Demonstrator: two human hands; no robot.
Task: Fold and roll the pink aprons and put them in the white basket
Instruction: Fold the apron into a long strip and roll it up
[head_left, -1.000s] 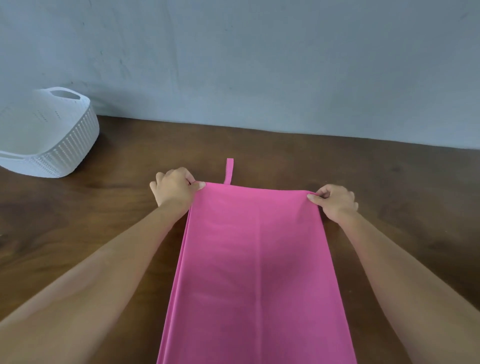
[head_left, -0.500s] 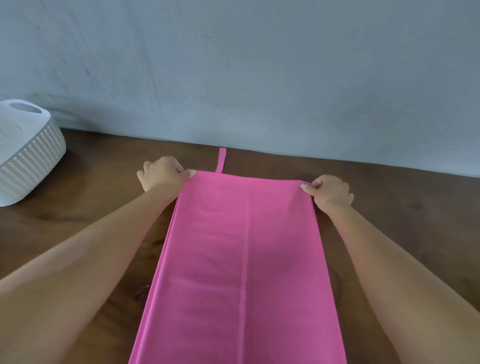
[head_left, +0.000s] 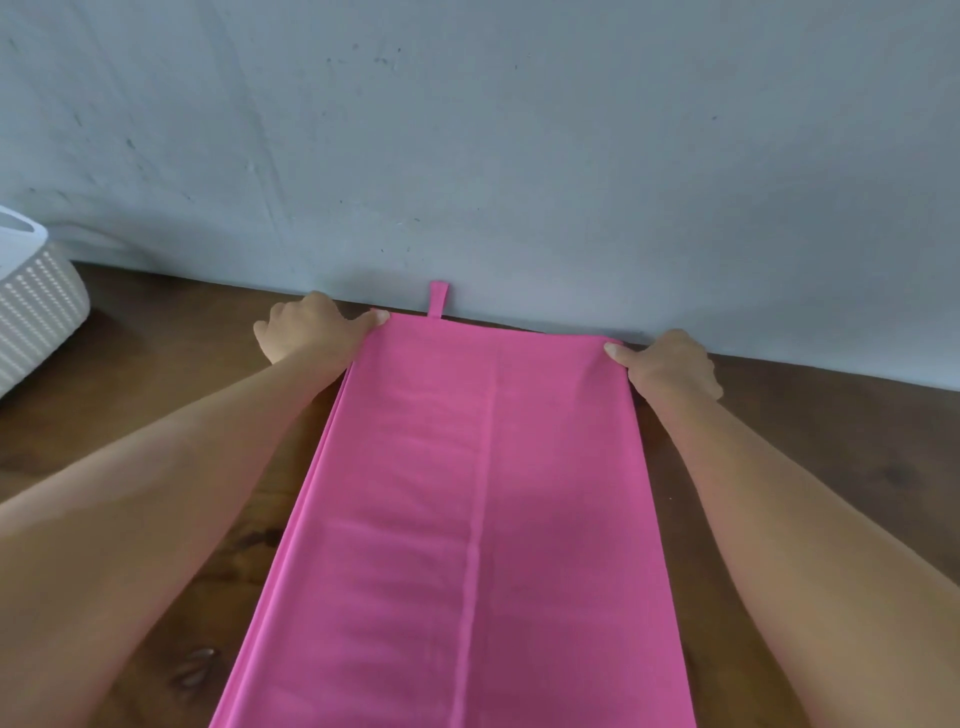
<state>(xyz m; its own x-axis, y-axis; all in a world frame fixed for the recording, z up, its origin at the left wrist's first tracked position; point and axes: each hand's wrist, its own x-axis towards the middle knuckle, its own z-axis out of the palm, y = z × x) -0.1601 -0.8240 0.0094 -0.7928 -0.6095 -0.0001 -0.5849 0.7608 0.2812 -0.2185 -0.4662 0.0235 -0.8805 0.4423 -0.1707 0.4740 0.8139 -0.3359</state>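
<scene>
Cloth this soft seemed apt to sag: the folded pink fabric apron (head_left: 467, 493) lay flat on the brown wooden table (head_left: 156, 374), your left hand (head_left: 311, 332) and right hand (head_left: 670, 364) each pinching a far corner.

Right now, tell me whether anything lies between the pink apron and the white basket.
Nothing visible does. The left hand and right hand pinch the far corners of the pink apron on the wooden table; only bare wood shows between it and the white basket, partly out of frame at the left.
</scene>
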